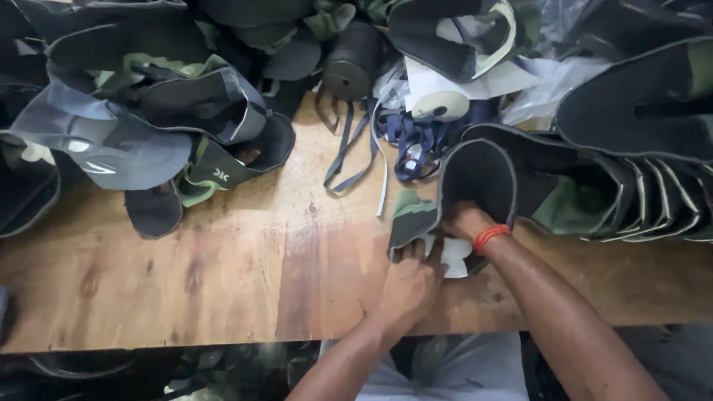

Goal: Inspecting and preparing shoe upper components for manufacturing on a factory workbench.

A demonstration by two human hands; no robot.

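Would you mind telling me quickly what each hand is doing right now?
Left hand: closed on the edge of the shoe upper, pinning it to the wooden table.
Right hand: tucked inside that upper; its grip cannot be told.

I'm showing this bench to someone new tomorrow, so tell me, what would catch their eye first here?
First, the two hands at the near edge of the wooden table: the left hand presses on a dark shoe upper while the right hand, with an orange wristband, reaches into it. Next, the heaps of dark and green shoe uppers piled at the far left and right. Between them lie loose blue straps and a roll of tape.
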